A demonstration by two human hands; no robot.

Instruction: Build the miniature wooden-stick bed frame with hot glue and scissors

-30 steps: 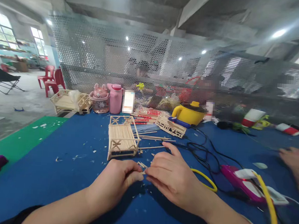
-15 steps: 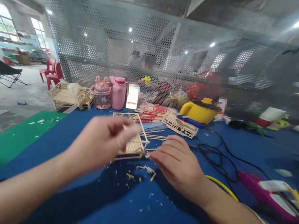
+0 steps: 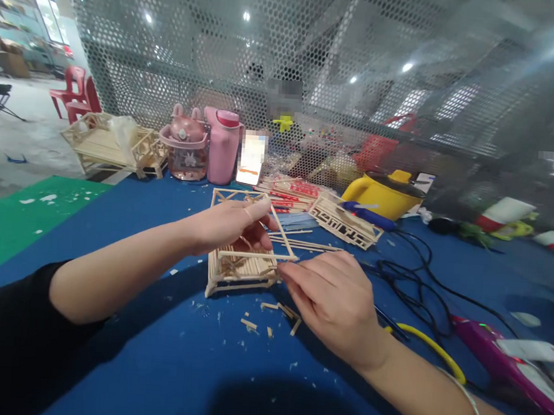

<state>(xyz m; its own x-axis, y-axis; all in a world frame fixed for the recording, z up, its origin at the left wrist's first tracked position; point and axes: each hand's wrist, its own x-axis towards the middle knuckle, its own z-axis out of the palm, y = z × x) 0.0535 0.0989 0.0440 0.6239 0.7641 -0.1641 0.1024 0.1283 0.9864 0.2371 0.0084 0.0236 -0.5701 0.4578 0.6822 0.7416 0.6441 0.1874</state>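
A small open frame model built of thin wooden sticks stands on the blue tabletop in front of me. My left hand reaches over it from the left, thumb and fingers closed around the upper bar on its right side. At the near right corner my right hand pinches what looks like a short wooden stick between thumb and fingertips; the fingers partly hide it. Several cut stick offcuts lie just in front of the model. Longer loose sticks lie behind my right hand.
A stick-built panel, a blue-handled tool and a yellow pot stand behind. Black cables and a purple device lie right. A pink bottle, a phone and a larger stick model line the back.
My left hand has moved down and right from in front of the model onto its upper bar. My right hand stays pinched by the corner. The view has tilted down slightly.
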